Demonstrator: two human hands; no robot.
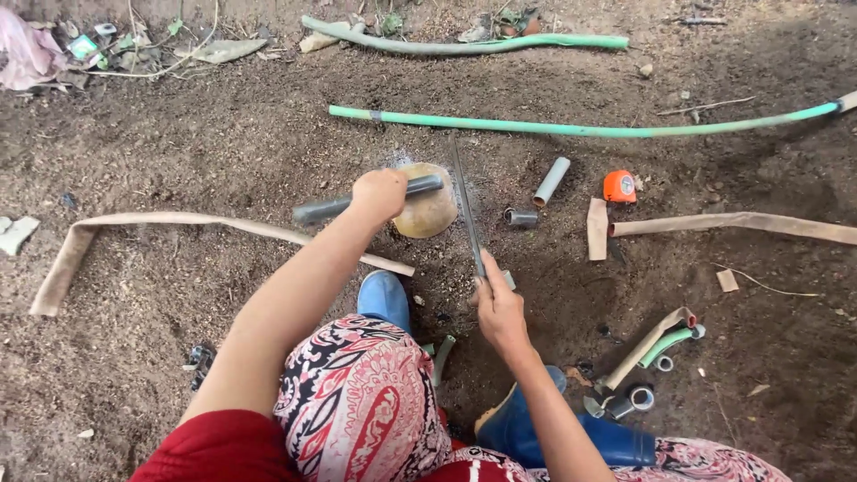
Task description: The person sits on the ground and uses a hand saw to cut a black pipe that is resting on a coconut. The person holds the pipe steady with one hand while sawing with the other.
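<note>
Seen from above, a person crouches on bare soil. The left hand [379, 192] has its grip closed around a grey pipe [326, 208] lying across a tan stone [430, 214]; the right hand [498, 308] grips a saw blade [466, 205] just beside the pipe's end
</note>
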